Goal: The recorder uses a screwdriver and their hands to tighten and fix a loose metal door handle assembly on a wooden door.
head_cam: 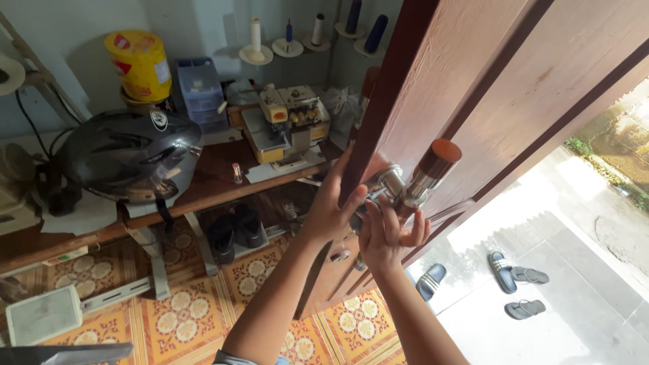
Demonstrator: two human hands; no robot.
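A reddish-brown wooden door stands open, edge toward me. On its face is a metal lever handle with a brown wooden grip. My left hand wraps around the door's edge at handle height, fingers behind the edge. My right hand is just below the handle's metal base, fingers curled up against it and touching the metal. Neither hand holds a loose object.
A wooden bench on the left carries a dark helmet, a yellow tin, a small sewing machine and thread cones. Shoes sit under it. Sandals lie on the grey floor outside.
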